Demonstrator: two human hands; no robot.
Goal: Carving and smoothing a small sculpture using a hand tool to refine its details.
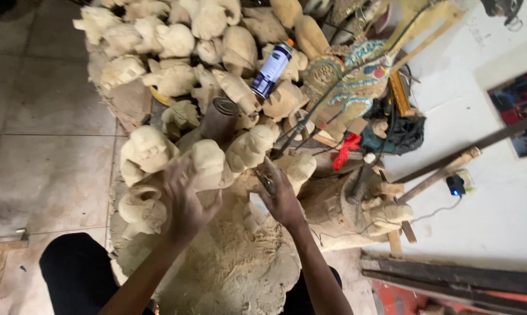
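Pale wooden carvings (176, 52) heaped from far left down to the sawdust-covered stump (240, 262) near me. From my feed, left hand (185, 201) is spread, fingers splayed over a rough carved head (208, 163); right hand (282, 198) is pinched round a small carving tool (266, 182). Looks like the picking-up stage, so next I'd guess a firmer grip is needed.

A spray can (271, 69) lies on the heaped wooden carvings (176, 76), a painted puppet (348, 81) right of it.

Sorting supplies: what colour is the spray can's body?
Dark blue and white spray can, orange cap; head view.
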